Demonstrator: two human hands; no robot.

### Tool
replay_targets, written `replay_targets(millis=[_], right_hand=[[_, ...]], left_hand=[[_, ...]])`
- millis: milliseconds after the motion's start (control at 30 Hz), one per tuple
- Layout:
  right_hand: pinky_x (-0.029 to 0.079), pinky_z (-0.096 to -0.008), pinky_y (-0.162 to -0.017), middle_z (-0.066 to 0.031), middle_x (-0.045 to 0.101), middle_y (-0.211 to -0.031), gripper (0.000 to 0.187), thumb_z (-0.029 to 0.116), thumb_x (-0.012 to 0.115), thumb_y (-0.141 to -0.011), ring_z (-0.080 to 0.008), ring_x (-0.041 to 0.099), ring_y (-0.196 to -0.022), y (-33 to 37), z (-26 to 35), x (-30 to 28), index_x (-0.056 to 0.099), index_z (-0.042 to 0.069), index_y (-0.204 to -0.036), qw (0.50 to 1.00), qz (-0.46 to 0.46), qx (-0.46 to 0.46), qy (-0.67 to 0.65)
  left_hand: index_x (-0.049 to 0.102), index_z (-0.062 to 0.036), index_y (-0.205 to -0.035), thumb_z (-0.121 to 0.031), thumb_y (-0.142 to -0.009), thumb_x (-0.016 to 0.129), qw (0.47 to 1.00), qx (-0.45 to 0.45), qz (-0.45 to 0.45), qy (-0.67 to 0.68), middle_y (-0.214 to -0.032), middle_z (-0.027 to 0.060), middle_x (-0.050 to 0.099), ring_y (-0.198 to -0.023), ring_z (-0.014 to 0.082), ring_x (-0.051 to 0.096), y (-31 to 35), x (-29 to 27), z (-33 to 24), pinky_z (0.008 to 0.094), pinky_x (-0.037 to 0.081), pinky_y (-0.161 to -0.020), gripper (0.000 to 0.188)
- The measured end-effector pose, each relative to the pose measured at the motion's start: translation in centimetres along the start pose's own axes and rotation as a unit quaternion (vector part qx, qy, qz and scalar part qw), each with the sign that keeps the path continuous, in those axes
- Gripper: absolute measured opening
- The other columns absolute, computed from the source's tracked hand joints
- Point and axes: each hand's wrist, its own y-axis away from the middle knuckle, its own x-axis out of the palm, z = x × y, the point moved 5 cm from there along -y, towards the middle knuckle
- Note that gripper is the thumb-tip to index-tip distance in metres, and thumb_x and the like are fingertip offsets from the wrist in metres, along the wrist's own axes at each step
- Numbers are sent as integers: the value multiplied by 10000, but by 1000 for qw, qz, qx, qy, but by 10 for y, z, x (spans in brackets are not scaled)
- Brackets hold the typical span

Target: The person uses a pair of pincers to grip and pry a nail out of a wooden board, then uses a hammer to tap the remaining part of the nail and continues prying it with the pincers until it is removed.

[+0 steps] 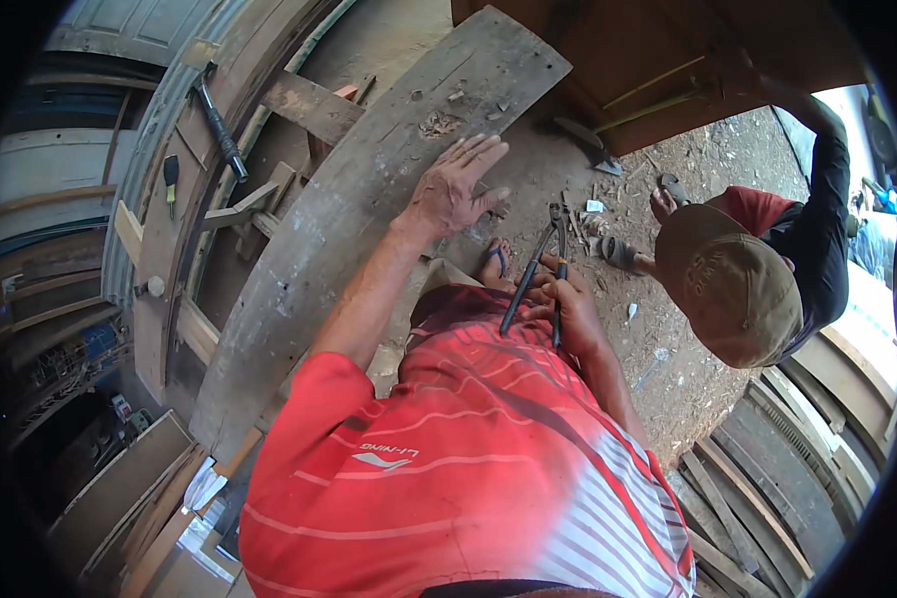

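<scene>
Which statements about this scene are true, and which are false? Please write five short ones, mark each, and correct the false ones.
1. The right hand holds long-handled pincers. True.
2. The left hand is closed around a screwdriver. False: this hand is empty with its fingers extended, and the screwdriver is at the left side of the picture.
3. A hammer lies to the left of the grey board. True.
4. The other person is bareheaded. False: a brownish cap covers the head.
5. The handles of the pincers are pressed together. False: they stand apart.
</scene>
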Motion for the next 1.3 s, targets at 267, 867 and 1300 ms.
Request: replay_targets(millis=[267, 867, 1300], right_hand=[[634, -371, -736, -286, 622, -1254, 697, 75, 437, -901, -338, 702, -1073, -2, -8, 16, 234, -65, -1552, 1000, 10, -11, 16], [608, -349, -767, -273, 637, -1254, 666, 56, 420, -901, -339, 702, -1110, -2, -29, 68, 283, -52, -1544, 996, -58, -59, 30], [612, -315, -744, -241, 639, -1273, 722, 92, 445, -886, -288, 689, -1137, -51, 50, 74, 296, -47, -1579, 985, -29, -95, 143]], left_hand=[[542, -23, -1446, -408, -961, 683, 943, -93, -190, -257, -1514, 228, 511, -1444, 391, 441, 12, -19, 32, 494, 322, -1219, 636], [556, -121, -1449, -356, -916, 723, 970, -16, -185, -159, -1556, 264, 423, -1462, 444, 378, 36, -60, 58, 535, 280, -1220, 606], [582, -35, -1385, -385, -826, 813, 949, -240, -190, -77, -1450, 225, 533, -1339, 394, 521, 68, -119, 115, 479, 417, -1125, 698]])
